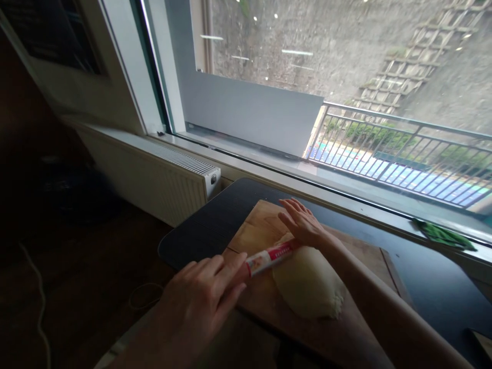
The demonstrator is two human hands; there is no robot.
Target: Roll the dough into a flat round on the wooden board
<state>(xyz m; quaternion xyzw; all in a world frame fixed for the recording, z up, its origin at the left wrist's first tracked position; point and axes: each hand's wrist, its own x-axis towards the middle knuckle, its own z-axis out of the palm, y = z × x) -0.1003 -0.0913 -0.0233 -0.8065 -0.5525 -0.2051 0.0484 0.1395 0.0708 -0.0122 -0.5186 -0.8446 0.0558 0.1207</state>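
Observation:
A sheet of pale dough with a ragged near edge lies on a wooden board. Across its far part runs a rolling pin that carries a red and white printed label. My left hand is closed around the pin's left end. At the other end, my right hand rests its palm on or against the pin, with the fingers stretched out past it. The right hand and forearm hide the pin's right end and some of the dough.
The board lies on a dark table with rounded corners, beside a window sill. A white radiator stands left of the table. A green cloth lies on the sill at right. A pale cable runs along the dark floor.

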